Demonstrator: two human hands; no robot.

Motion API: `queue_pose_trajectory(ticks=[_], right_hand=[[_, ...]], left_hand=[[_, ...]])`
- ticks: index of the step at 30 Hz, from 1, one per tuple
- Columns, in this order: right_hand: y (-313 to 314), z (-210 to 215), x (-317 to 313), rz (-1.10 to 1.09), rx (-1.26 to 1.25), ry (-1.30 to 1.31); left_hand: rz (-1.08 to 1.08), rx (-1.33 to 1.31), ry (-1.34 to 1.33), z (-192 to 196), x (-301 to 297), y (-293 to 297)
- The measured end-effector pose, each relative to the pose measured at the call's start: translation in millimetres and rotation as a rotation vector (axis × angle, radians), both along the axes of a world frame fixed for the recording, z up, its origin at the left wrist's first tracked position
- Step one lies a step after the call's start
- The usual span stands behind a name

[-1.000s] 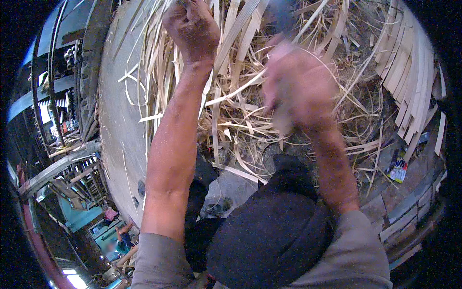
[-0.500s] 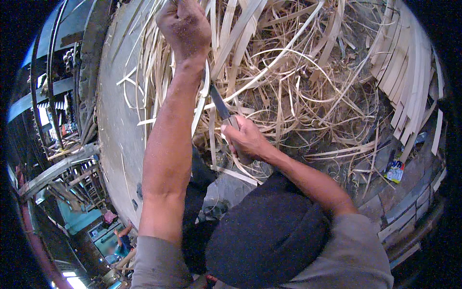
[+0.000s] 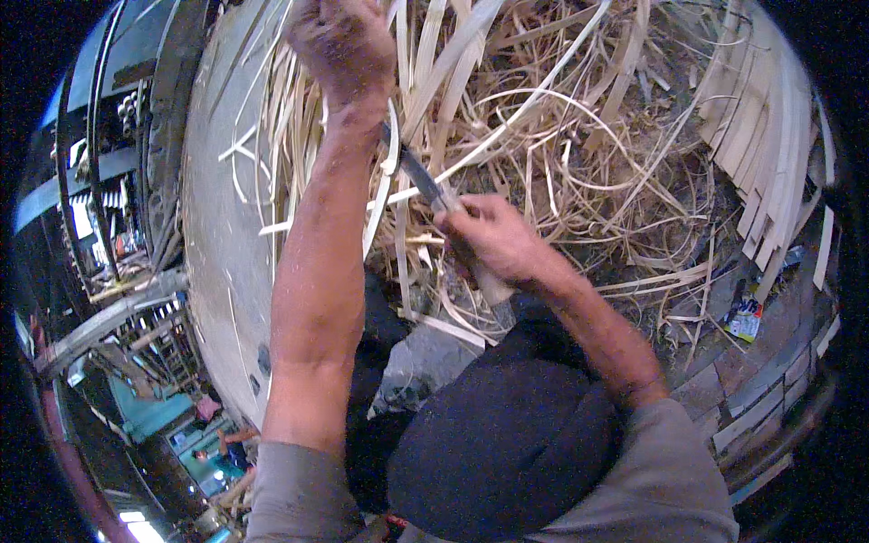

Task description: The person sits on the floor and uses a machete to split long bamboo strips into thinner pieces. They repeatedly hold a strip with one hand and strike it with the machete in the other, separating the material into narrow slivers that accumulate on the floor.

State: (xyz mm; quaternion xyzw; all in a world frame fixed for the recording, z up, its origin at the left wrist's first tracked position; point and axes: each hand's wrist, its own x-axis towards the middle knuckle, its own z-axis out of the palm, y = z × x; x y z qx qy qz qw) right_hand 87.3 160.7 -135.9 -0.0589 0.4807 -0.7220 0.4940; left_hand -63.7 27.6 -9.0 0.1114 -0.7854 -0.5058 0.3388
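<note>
My right hand (image 3: 500,237) is wrapped round the handle of a knife (image 3: 421,175), whose dark blade slants up and left to beside my left wrist. My left arm reaches far ahead to the top edge, where my left hand (image 3: 342,41) is a closed fist. A thin pale bamboo strip (image 3: 377,215) runs up along the wrist toward that fist; the spot where the fingers grip it is hidden. The blade's tip end meets this strip near a small curl. Under both hands lies a tangled heap of bamboo shavings (image 3: 561,172).
Flat split slats (image 3: 760,136) lie fanned out at the far right. Near them is a small colourful packet (image 3: 744,319) on the brick paving (image 3: 724,389). Grey concrete floor (image 3: 222,208) stretches on the left. Another person (image 3: 226,457) sits in the background, lower left.
My right hand has shifted right and slightly up, and the knife now slants more. The left fist has tilted slightly, staying at the top edge. The person in the background has moved a little.
</note>
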Motion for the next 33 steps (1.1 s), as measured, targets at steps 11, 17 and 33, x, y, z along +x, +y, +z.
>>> queue_pose_trajectory(ticks=[11,17,33], right_hand=[[4.9,23.5,-10.6,0.042,0.162,0.120],[0.3,22.0,-0.8,0.031,-0.003,0.107],[-1.0,22.7,0.9,0.006,-0.004,0.185]], left_hand=[[0.007,0.001,0.124,12.3,0.1,-4.6],[0.089,-0.150,0.144,19.4,1.5,-8.3],[0.049,-0.017,0.215,28.1,13.4,-4.5]])
